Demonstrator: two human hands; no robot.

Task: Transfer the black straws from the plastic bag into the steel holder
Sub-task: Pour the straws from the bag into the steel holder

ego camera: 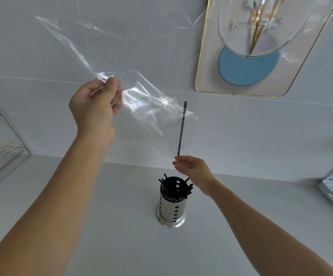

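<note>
grey counter (121, 226) | perforated steel holder (171, 204) | clear crinkly bag (141, 96) | thin black straw (182, 128)

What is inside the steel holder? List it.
Black straws stand inside the steel holder, their tips fanned around its rim. Their lower lengths show only through the holder's wall holes; its bottom is hidden.

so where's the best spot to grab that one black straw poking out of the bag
Pinch the black straw at its lower tip, coming from below: it stands near upright with that end out of the plastic bag, where the right hand has its grip.
</note>
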